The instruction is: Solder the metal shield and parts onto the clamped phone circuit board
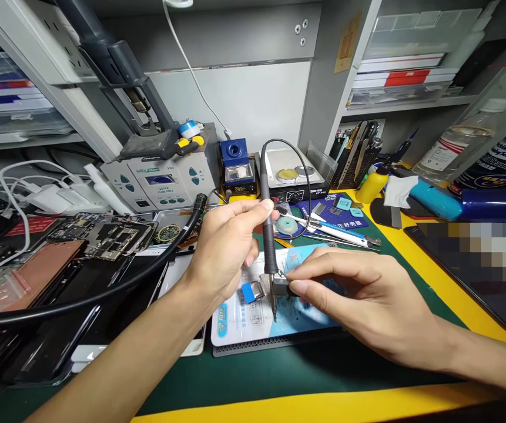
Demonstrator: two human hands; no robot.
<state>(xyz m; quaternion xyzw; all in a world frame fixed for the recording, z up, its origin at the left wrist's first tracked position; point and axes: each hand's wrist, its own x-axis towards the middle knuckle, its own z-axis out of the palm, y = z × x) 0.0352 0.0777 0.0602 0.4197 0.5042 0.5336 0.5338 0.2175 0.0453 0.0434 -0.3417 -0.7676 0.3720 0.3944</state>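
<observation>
My left hand [226,241] is closed around a soldering iron [270,249], which stands nearly upright with its metal tip pointing down. In a pinch between thumb and finger, my right hand [362,294] holds a small dark grey block [281,286] right beside the iron's metal shaft. Whether the block touches the shaft I cannot tell. Just left of the tip is a metal USB connector with a blue insert [253,292]. Below both hands lies a white and blue printed mat [235,329].
A grey rework station [160,179], a blue soldering station [237,167] and a hotplate-like unit [297,176] stand at the back. Phone parts [120,238] crowd the left, crossed by a thick black hose [116,302]. Tweezers [345,235], bottles [455,141] and a dark phone [468,264] are rightward.
</observation>
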